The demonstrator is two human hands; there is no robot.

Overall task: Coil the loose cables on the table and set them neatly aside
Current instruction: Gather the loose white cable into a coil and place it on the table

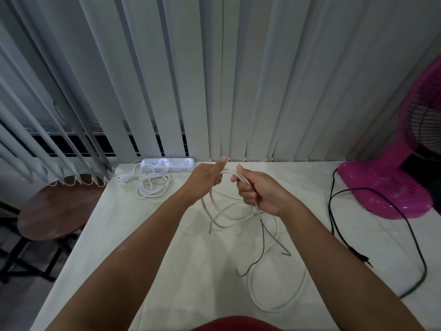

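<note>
Over the pale marble-look table (148, 247), a thin, limp white cable (276, 304) is pinched by the closed right hand (259, 193) and loosely guided by the half-open left hand (206, 181), best gathered at its held loop.

Both bare forearms are extended forward; the left hand (207, 178) is half-curled, the right hand (256, 190) fisted.
</note>
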